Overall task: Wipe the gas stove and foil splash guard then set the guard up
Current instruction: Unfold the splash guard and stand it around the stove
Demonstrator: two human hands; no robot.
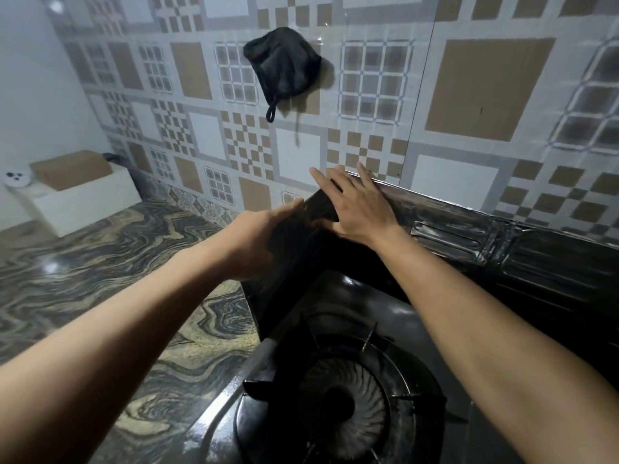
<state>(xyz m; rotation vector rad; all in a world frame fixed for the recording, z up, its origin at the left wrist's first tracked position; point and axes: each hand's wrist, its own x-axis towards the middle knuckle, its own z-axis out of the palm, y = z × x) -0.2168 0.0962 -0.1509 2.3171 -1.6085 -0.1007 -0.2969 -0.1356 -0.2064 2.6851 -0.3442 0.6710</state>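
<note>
The black gas stove fills the lower middle, its left burner and pan support in front of me. The foil splash guard stands behind the stove along the tiled wall, its left panel folded toward me at the corner. My left hand grips that left panel's outer edge, fingers curled around it. My right hand lies flat with fingers spread against the guard's corner, fingertips over its top rim. A dark cloth hangs on the wall above, in neither hand.
A marbled counter stretches to the left of the stove. At its far left corner sits a white box holding a brown carton, with a small white round object beside it. The patterned tile wall is directly behind the guard.
</note>
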